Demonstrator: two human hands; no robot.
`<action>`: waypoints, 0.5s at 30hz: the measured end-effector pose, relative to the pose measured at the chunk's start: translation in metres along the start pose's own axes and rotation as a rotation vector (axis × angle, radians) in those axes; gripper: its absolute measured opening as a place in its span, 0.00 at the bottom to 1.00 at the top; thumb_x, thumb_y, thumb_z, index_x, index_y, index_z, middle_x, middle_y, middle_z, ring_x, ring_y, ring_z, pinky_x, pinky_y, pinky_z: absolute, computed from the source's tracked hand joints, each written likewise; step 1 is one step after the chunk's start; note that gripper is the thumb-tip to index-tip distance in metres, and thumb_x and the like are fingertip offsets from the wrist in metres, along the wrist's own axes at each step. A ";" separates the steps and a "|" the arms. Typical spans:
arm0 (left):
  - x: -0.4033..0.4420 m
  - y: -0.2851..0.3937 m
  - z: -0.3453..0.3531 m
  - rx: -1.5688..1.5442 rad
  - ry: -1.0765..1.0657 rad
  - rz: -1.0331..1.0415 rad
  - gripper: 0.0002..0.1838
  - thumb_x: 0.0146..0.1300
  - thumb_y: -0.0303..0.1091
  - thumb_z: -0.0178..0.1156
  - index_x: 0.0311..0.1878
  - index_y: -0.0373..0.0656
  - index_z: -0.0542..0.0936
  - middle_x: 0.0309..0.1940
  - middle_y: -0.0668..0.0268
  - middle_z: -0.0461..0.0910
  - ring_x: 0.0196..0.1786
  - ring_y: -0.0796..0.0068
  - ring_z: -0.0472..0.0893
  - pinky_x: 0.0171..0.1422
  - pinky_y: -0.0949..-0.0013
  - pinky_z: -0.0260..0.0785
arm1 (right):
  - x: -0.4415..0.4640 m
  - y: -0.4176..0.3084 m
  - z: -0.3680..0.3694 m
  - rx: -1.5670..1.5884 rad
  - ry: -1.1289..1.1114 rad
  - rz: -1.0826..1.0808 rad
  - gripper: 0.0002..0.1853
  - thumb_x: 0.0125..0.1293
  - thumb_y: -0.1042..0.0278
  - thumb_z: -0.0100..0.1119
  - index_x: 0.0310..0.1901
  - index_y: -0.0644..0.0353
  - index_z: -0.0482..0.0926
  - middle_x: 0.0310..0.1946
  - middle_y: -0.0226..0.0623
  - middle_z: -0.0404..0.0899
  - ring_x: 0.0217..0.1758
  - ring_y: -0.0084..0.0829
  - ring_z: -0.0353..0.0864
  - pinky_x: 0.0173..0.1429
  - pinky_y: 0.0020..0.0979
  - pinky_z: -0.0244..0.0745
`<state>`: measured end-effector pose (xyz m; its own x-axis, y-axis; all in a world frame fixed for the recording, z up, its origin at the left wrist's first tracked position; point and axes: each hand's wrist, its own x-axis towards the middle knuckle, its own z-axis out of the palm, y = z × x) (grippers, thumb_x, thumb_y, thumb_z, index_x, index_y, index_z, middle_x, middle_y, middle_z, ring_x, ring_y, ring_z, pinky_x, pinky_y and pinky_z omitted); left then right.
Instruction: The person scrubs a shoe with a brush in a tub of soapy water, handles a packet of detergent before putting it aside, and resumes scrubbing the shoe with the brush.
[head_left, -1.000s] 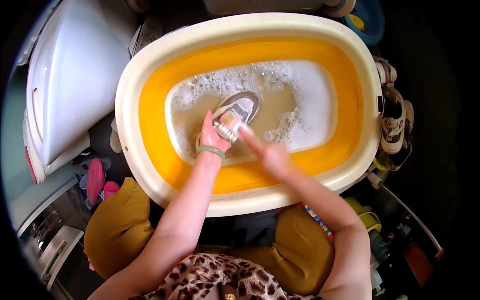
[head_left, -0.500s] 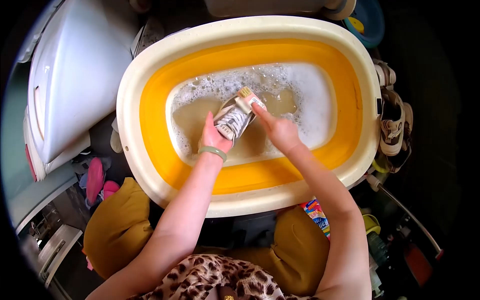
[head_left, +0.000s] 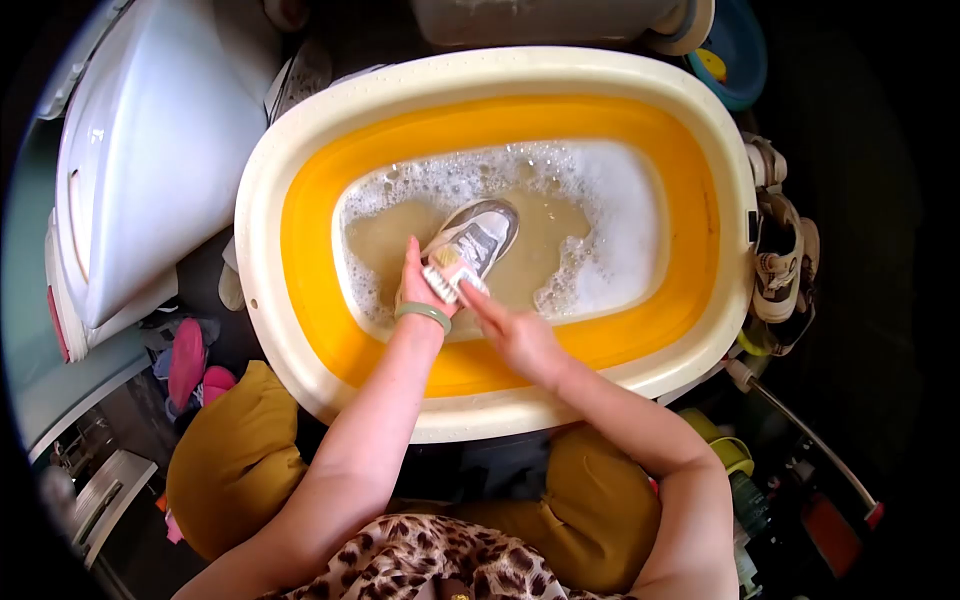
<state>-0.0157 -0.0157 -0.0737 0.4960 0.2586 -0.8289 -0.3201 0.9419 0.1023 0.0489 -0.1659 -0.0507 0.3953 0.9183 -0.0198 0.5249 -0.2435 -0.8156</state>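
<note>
A: What's at the far left?

B: A big, glossy white fixture (head_left: pixel 160 160), with a pink item (head_left: pixel 186 360) lower down, near the person's knee.

A: And next?

B: An oval tub (head_left: pixel 256 210) with a cream rim and yellow walls. It has murky water (head_left: pixel 545 225) in it.

A: Where's the left hand (head_left: pixel 428 288)?

B: Inside the tub, at the near end of the shoe (head_left: pixel 482 232). Its thumb stands up beside the shoe; I can't tell how the other fingers lie. There's a pale green bangle (head_left: pixel 424 312) on that wrist.

A: And the shoe itself?

B: Over the water, tilted, grey and whitish, toe pointing away and to the right, laces up.

A: What about the brush (head_left: pixel 458 272)?

B: Across the near part of the shoe, white bristles showing toward the left hand. The right hand (head_left: pixel 522 342) grips it, one finger stretched along it, the rest curled in.

A: Further right?

B: White foam (head_left: pixel 625 215) in the tub, then light-coloured shoes (head_left: pixel 778 262) just outside the rim.
</note>
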 end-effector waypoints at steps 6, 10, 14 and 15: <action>0.004 -0.007 -0.001 -0.093 -0.076 -0.005 0.37 0.67 0.60 0.33 0.62 0.33 0.62 0.59 0.51 0.67 0.61 0.54 0.68 0.67 0.54 0.57 | 0.035 0.041 -0.038 -0.338 -0.297 0.234 0.24 0.63 0.66 0.50 0.62 0.36 0.65 0.23 0.48 0.77 0.20 0.44 0.77 0.22 0.41 0.69; 0.002 -0.003 -0.001 -0.052 0.008 -0.027 0.36 0.66 0.61 0.36 0.62 0.36 0.63 0.59 0.52 0.68 0.60 0.56 0.69 0.66 0.54 0.59 | 0.007 0.009 -0.005 -0.027 -0.051 0.107 0.25 0.62 0.67 0.51 0.62 0.37 0.66 0.22 0.46 0.77 0.19 0.44 0.76 0.24 0.42 0.71; -0.003 -0.003 -0.003 0.022 0.027 -0.032 0.36 0.66 0.60 0.36 0.62 0.36 0.63 0.59 0.53 0.68 0.60 0.57 0.69 0.66 0.54 0.59 | 0.001 0.010 -0.027 -0.296 -0.293 0.105 0.25 0.63 0.66 0.53 0.62 0.38 0.66 0.24 0.45 0.78 0.19 0.44 0.76 0.24 0.41 0.72; 0.003 -0.005 -0.005 -0.004 -0.014 -0.026 0.35 0.67 0.59 0.35 0.62 0.35 0.63 0.59 0.53 0.68 0.60 0.57 0.69 0.66 0.55 0.59 | 0.012 0.023 -0.036 -0.301 -0.290 0.104 0.25 0.63 0.66 0.53 0.62 0.38 0.66 0.24 0.45 0.78 0.19 0.44 0.76 0.24 0.41 0.72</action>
<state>-0.0166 -0.0207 -0.0794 0.5156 0.2369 -0.8234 -0.3100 0.9475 0.0785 0.0923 -0.1717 -0.0489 0.2523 0.9233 -0.2894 0.7070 -0.3801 -0.5964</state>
